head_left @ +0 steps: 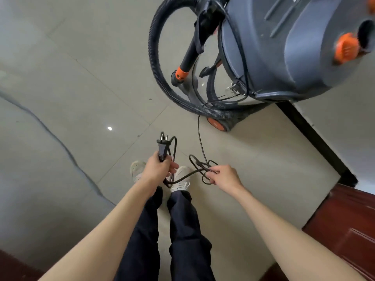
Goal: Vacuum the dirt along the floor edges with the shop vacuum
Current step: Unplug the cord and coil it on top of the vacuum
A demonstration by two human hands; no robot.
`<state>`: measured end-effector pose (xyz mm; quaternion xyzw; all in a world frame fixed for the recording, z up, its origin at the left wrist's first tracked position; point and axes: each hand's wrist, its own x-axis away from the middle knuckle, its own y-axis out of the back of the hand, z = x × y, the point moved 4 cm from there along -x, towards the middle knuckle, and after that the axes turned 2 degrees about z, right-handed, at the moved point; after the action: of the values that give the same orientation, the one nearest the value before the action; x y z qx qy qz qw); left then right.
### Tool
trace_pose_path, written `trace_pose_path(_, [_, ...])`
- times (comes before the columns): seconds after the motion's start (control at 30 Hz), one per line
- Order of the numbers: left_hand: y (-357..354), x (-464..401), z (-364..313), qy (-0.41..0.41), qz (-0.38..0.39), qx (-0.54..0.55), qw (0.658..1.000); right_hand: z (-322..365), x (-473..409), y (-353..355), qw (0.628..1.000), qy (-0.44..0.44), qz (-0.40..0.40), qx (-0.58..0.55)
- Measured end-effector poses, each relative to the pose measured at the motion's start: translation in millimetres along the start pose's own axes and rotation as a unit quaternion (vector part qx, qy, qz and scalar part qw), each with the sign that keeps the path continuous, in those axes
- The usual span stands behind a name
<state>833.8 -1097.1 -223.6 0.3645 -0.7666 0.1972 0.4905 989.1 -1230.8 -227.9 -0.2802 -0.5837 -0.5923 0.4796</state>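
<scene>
The grey shop vacuum (284,47) with orange knobs stands at the upper right on the tiled floor. Its black ribbed hose (156,74) loops round the left side down to the base. A thin black power cord (200,138) runs from the vacuum down toward me. My left hand (160,169) grips the black plug (161,151), prongs pointing up, with a loop of cord beside it. My right hand (225,177) pinches a tangle of cord loops (200,167). The cord sags between both hands above my shoes.
Beige floor tiles (91,88) spread left and ahead. A dark baseboard (316,142) runs along the wall edge at right. A reddish-brown wooden door or panel (349,224) sits at the lower right. My legs and white shoes (180,179) are below the hands.
</scene>
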Motion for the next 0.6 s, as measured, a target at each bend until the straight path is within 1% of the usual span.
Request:
trace_pose_path(0.1, [-26,18,-14,-0.007,0.02,0.015,1.0,-2,23,35,0.997,0.05,-0.045,-0.044])
trace_pose_path(0.17, [-39,29,-25,-0.021,0.02,0.007,1.0,-4,35,51,0.994,0.077,-0.051,-0.064])
trace_pose_path(0.27, [-53,45,-41,-0.08,-0.016,-0.04,0.996,-5,48,67,0.987,0.109,-0.035,-0.117])
trace_pose_path(0.33, [-62,61,-53,-0.109,-0.051,-0.029,0.992,-12,60,81,0.971,0.1,-0.028,-0.216])
trace_pose_path(0.4, [-72,77,-67,-0.131,-0.074,-0.003,0.989,-19,72,97,0.934,0.06,-0.019,-0.353])
trace_pose_path(0.47, [-84,91,-80,-0.153,-0.078,-0.018,0.985,-21,81,112,0.876,0.01,0.026,-0.481])
trace_pose_path(0.53, [-98,103,-91,-0.192,-0.071,-0.088,0.975,-19,90,125,0.822,-0.02,0.081,-0.564])
trace_pose_path(0.6, [-114,115,-100,-0.227,-0.039,-0.166,0.959,-15,99,137,0.785,-0.026,0.131,-0.605])
